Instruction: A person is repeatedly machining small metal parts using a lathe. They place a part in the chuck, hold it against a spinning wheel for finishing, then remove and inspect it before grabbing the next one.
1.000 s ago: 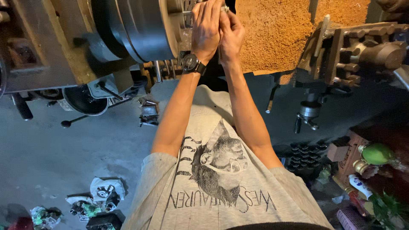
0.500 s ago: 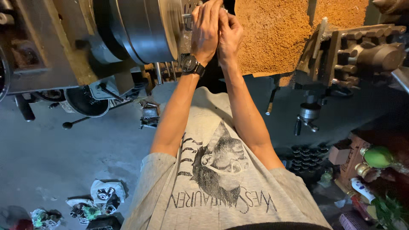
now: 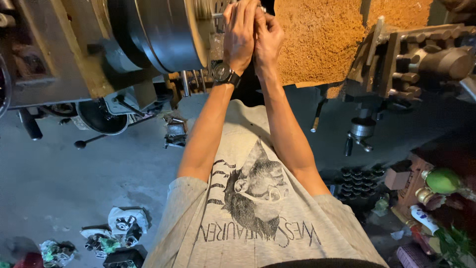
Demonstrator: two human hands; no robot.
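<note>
Now both hands up at lathe chuck (image 3: pixel 163 34): left hand (image 3: pixel 241 34) and right hand (image 3: pixel 267 37) pressed together, fingers curled round small metal piece (image 3: pixel 223 15) at chuck face. Fitting seemingly underway, not finished; sawdust (image 3: pixel 322 34) heaped behind.

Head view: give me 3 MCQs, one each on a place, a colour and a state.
1. Where are both hands?
A. At the lathe chuck
B. On the floor
C. At the tool post

2. What colour is the person's T-shirt?
A. Red
B. Grey
C. Blue

3. How do the hands stand?
A. Wide apart
B. Pressed side by side
C. One hanging down

Answers:
1 A: the left hand and right hand reach the face of the lathe chuck.
2 B: the T-shirt is grey with a dark print.
3 B: the two hands touch, both raised at the chuck; what they grip is hidden.
</note>
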